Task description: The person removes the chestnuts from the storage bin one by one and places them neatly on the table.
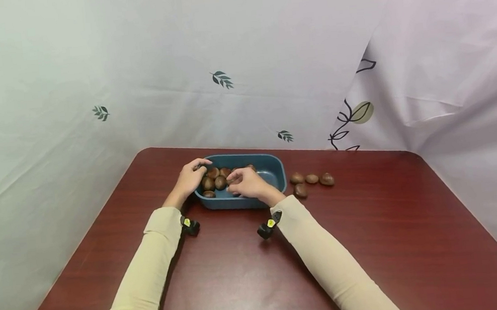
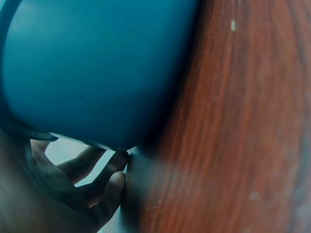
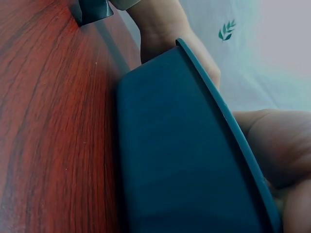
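Note:
A blue plastic bin (image 1: 242, 203) on the table holds several brown chestnuts (image 1: 220, 182), mostly in its left half. My left hand (image 1: 189, 177) grips the bin's left end, thumb at the rim. In the left wrist view its fingers (image 2: 114, 187) bend around the outside of the bin wall (image 2: 97, 63). My right hand (image 1: 249, 184) reaches over the near rim into the bin, fingers bent down among the chestnuts. Its fingertips are partly hidden, and I cannot tell whether they pinch a chestnut. In the right wrist view the bin's wall (image 3: 180, 150) blocks the chestnuts.
Several loose chestnuts (image 1: 311, 179) lie on the table just right of the bin. The reddish-brown wooden table (image 1: 399, 230) has rounded far corners. A pale curtain (image 1: 243, 100) with leaf prints hangs behind it. Small black wrist cameras (image 1: 266, 230) sit under both wrists.

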Motion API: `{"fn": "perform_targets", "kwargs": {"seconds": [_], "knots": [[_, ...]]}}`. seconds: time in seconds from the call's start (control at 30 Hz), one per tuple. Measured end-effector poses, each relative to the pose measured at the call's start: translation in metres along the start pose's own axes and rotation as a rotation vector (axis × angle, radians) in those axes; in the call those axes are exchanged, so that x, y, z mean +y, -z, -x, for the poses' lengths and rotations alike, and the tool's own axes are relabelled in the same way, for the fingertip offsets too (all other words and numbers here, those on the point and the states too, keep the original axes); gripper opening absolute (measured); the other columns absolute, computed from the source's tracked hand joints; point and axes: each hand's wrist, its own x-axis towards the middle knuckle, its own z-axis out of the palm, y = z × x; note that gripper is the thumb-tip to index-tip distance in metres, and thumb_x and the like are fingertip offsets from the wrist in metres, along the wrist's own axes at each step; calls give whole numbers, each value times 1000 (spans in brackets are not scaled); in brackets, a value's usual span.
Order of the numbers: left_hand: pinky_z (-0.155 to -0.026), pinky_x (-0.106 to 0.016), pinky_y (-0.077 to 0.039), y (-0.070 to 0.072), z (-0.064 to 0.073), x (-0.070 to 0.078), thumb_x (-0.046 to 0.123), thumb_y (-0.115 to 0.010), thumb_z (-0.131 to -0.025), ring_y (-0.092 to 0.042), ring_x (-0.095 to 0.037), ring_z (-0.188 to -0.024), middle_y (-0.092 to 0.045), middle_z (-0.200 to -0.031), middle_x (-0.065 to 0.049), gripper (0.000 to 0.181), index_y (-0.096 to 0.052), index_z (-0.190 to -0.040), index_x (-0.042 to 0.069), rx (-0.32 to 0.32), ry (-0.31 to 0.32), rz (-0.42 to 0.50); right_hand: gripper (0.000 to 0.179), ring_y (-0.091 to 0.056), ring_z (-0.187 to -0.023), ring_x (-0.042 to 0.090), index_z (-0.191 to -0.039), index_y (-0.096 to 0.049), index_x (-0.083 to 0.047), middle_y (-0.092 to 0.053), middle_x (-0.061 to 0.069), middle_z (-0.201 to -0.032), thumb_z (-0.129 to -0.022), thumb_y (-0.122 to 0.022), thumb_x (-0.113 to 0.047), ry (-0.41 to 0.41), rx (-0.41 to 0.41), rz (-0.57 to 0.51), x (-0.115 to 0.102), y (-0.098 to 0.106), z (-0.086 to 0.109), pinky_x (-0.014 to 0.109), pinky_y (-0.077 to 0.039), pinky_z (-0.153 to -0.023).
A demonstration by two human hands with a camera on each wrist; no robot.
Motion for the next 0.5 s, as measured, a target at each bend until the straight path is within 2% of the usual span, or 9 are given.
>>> {"fn": "perform_targets", "kwargs": {"seconds": [0.13,0.3,0.4,0.5], "knots": [[-90,-45,-32,0,1,1,16,-45,-100,-49,-33,-112,-49,-146,-13,32,-64,-125,10,0,-6,-5,32,-69,-94,32,-123,-62,2,-70,14,-105,-93,-64,-8,-1,24,-25,0,0,-1,33,-56,-70],[-89,-45,-31,1,1,1,15,-44,-100,-47,-33,-109,-47,-147,-13,33,-64,-126,9,0,-13,-4,27,-68,-92,34,-118,-65,1,-68,13,-101,-92,-66,-7,-39,125,-42,-2,0,0,32,-56,-66],[-89,-45,-31,1,1,1,15,-44,-100,-47,-36,-111,-47,-148,-14,33,-64,-126,9,-1,-14,1,26,-68,-84,33,-115,-65,2,-67,13,-99,-92,-68,-9,-70,181,-45,-4,0,1,30,-55,-62],[-90,-45,-31,1,1,1,15,-44,-101,-47,-37,-120,-46,-149,-14,33,-64,-126,9,-6,-13,6,22,-64,-68,25,-111,-64,0,-65,13,-99,-92,-68,-12,-103,238,-33,-4,-1,3,29,-52,-57]]}}
